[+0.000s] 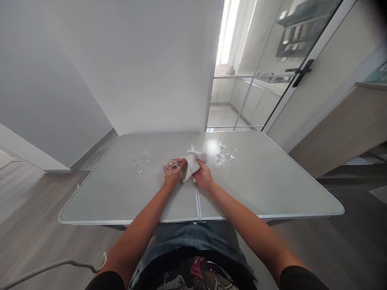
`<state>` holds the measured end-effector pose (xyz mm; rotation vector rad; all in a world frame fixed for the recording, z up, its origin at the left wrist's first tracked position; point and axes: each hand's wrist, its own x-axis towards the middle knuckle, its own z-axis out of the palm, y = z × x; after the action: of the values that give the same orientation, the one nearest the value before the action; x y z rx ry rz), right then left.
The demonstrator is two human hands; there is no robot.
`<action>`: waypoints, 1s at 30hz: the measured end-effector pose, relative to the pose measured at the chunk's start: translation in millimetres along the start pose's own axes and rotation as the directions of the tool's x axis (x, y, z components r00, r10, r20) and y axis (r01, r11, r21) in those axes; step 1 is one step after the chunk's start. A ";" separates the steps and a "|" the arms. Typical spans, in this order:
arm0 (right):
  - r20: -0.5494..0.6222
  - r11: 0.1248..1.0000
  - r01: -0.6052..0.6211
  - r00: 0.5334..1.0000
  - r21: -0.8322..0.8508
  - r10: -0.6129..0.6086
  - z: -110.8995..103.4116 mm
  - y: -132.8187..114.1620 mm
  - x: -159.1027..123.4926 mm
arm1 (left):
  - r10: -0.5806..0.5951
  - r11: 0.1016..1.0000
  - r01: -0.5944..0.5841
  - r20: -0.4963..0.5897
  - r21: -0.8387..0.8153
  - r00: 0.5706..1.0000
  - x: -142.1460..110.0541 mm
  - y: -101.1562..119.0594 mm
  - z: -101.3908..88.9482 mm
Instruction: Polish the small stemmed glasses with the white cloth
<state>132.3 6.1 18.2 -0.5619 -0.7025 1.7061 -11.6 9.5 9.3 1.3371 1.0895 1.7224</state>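
Over the middle of the table, my left hand (173,174) is closed on a clear stemmed glass (167,168), which lies tilted with its bowl toward the left. A white cloth (191,164) is bunched at the stem end of the glass, and part of the glass is hidden under it. My right hand (204,176) grips the cloth from the right, fingers wrapped into its folds. Both hands are close together near the table's centre seam.
Two stemmed glasses (221,150) stand upright on the folding table (256,189), right of my hands. More clear glasses (139,163) are on its left half, their outlines faint. A wall and a glass door (242,92) border the far edge. A pale cable (60,262) runs at lower left.
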 end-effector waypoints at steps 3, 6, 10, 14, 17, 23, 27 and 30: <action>0.035 0.998 0.004 0.999 0.055 -0.006 -5.6 -2.9 3.9 | 0.126 0.990 -0.132 0.113 0.044 0.986 -2.6 2.3 1.1; 0.045 0.998 -0.053 0.998 0.018 0.052 -8.6 -6.8 5.6 | 0.170 0.973 -0.187 0.136 0.132 0.976 -4.4 4.4 0.7; -0.020 0.997 -0.076 0.997 0.006 0.077 -11.2 -9.9 5.9 | 0.128 0.973 -0.132 0.035 0.190 0.991 -4.6 8.8 -1.0; -0.003 0.999 -0.034 0.999 0.040 0.034 -11.8 -10.1 6.8 | 0.112 0.989 -0.119 0.084 0.089 0.990 -4.6 14.2 1.4; 0.028 0.993 -0.116 0.993 0.008 0.115 -11.5 -10.6 7.2 | 0.083 0.994 -0.084 0.029 0.062 0.996 -4.7 15.3 2.3; -0.008 0.999 -0.012 1.000 0.048 0.013 -9.0 -15.9 6.9 | 0.130 0.985 -0.137 0.070 0.106 0.989 -5.0 9.9 -0.3; 0.043 0.994 -0.108 0.993 -0.020 0.109 -7.6 -14.9 5.1 | 0.102 0.985 -0.114 0.097 0.132 0.990 -4.5 9.5 0.6; -0.032 0.993 -0.120 0.992 -0.019 0.119 -8.7 -13.3 4.5 | 0.047 0.990 -0.039 -0.058 0.133 0.997 -3.6 10.1 0.7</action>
<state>146.3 14.2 21.4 -0.6548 -0.6767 1.7989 -10.3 2.2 17.2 1.4056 1.2365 1.7589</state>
